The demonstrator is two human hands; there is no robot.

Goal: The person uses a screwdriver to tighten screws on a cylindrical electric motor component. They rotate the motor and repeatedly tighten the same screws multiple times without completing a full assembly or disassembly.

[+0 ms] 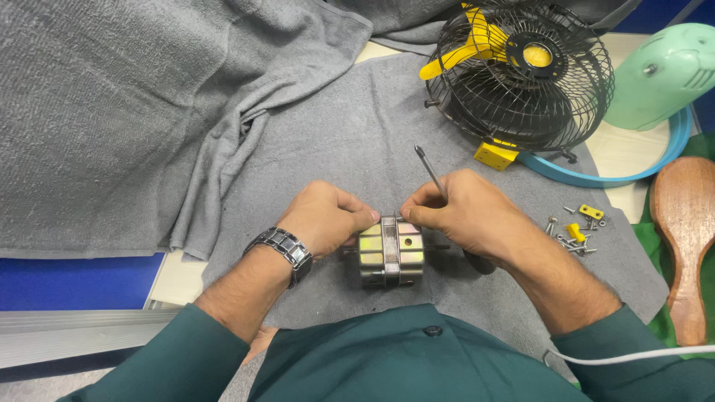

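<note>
Both hands pinch a small metal motor at lower centre.
The left hand [328,218] and right hand [462,216] grip the motor [391,251] on grey cloth [335,134]; the right also clasps a screwdriver [430,171]. Loose screws [575,234] right; fan cage [521,71] upper right.

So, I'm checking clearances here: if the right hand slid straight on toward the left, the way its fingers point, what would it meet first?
Probably the left hand: the right hand points at it across the top of the small metal motor, their fingertips almost touching. Depth is hard to judge.

A pale table [179,279] stands draped in a grey cloth [149,112], blue surface [74,281] beside it.
</note>
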